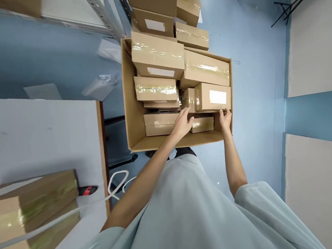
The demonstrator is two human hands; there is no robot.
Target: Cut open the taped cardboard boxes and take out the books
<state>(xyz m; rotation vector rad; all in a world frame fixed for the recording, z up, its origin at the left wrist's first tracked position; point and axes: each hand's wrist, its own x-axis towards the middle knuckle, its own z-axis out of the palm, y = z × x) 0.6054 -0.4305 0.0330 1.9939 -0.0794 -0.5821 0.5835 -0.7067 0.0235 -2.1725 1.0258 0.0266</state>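
Observation:
Below me on the floor is a large open carton, packed with smaller taped cardboard boxes. My left hand reaches over its near side with the fingers stretched out and apart. Its fingertips are beside a small box; whether they touch it I cannot tell. My right hand has its fingers curled at the near lower edge of a cardboard box with a white label, which looks slightly tilted. Lower down lie a flat taped box and another box. A bigger labelled box rests at the far left.
More boxes are stacked behind the carton, beside a metal shelf post. At left, a white table bears taped boxes and a black-and-red tool. A white cable crosses its edge. Plastic bags lie on the floor.

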